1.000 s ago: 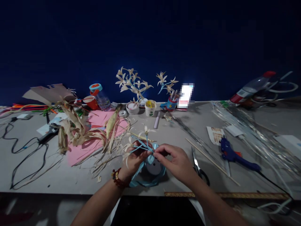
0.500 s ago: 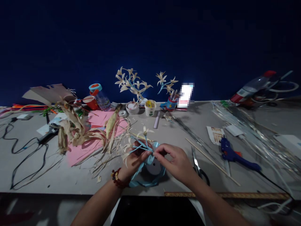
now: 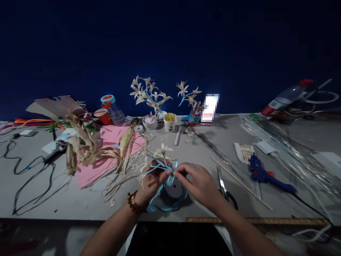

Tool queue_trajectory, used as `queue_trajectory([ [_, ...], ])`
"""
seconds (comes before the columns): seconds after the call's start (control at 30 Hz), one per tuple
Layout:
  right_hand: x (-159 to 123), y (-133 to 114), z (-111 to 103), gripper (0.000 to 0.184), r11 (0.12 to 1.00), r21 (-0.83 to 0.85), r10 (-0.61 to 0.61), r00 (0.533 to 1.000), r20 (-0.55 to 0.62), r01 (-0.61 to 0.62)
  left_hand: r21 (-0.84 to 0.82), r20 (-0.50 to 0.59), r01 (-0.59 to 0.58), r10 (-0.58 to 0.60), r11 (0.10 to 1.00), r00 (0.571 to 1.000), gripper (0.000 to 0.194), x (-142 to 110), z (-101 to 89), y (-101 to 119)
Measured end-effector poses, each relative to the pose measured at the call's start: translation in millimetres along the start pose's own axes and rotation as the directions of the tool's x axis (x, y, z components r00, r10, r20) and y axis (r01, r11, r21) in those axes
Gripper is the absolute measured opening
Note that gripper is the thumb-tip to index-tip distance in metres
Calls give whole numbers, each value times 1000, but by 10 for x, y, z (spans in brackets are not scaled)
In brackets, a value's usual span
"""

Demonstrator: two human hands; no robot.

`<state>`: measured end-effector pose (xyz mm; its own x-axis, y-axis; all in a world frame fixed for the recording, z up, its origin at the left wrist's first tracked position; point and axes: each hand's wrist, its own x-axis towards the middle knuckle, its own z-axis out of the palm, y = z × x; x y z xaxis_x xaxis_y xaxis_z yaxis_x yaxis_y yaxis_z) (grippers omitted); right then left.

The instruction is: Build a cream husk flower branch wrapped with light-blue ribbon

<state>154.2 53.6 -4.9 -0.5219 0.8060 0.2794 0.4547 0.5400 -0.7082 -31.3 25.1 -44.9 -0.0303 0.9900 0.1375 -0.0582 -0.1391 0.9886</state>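
Note:
My left hand point(image 3: 154, 181) is closed on a bunch of craft flower stems point(image 3: 161, 164) wrapped in light blue. Cream petals point(image 3: 163, 150) stand out above and to the left of that hand. The thumb and fingertips of my right hand point(image 3: 195, 179) pinch at the point where the stems meet, beside the left thumb; a bit of light blue ribbon seems to be between them. Beneath both hands lies a spool point(image 3: 173, 190) with loose light blue ribbon point(image 3: 167, 207) around it. Part of the spool is covered by my hands.
Scissors point(image 3: 223, 186) and a thin stick point(image 3: 239, 181) lie to the right, with a blue glue gun point(image 3: 269, 177) beyond. Dried corn husks point(image 3: 85, 142) cover pink paper point(image 3: 98, 174) on the left. Finished flower sprigs point(image 3: 150, 93) stand behind, near small tubs point(image 3: 170, 125).
The flower bunch in my left hand has tipped slightly to the left. Both hands stay nearly in place, still together at the stems.

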Motion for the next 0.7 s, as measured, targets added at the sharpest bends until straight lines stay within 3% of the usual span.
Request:
queue_trajectory([
  [0.23,8,7,-28,12,996,-51,-69,998,-2,69,72,9,13,-14,997,1000,8,4,-51,-2],
  [0.4,7,14,-55,14,995,-51,-86,996,-3,85,24,10,26,-26,999,1000,7,21,-53,15],
  [0.7,-1,53,-42,13,996,-23,-90,996,2,90,109,-15,-9,10,994,1000,8,16,-50,-44],
])
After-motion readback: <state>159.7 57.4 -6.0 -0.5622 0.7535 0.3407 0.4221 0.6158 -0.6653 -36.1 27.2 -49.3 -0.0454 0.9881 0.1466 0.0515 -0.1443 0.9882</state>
